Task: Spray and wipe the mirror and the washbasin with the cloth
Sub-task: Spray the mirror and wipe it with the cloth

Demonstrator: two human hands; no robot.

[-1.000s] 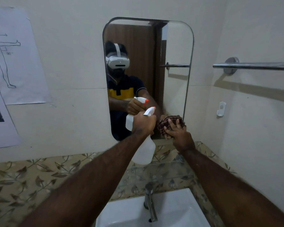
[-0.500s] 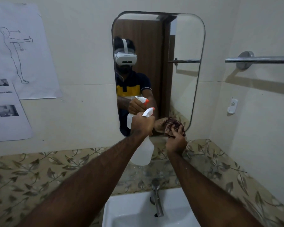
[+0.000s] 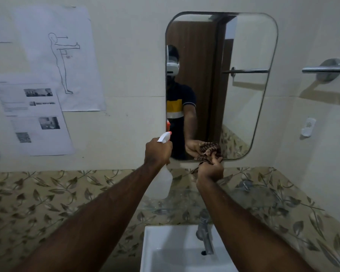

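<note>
A rounded wall mirror (image 3: 243,85) hangs above the white washbasin (image 3: 165,250). My left hand (image 3: 157,153) grips a white spray bottle (image 3: 162,183) with an orange-tipped nozzle, held just left of the mirror's lower left corner. My right hand (image 3: 210,169) holds a bunched brown striped cloth (image 3: 211,152) pressed against the mirror's bottom edge near its middle. The mirror reflects the cloth, an arm and a person wearing a headset.
A chrome tap (image 3: 204,236) stands at the back of the basin. A leaf-patterned tile band (image 3: 47,193) runs below the mirror. Paper sheets (image 3: 33,118) are stuck on the left wall. A towel rail (image 3: 326,69) and a small white fixture (image 3: 308,127) sit on the right wall.
The view has swung left, so the mirror sits further right. My right hand with the cloth has slid down to the mirror's bottom edge. My left hand still holds the bottle.
</note>
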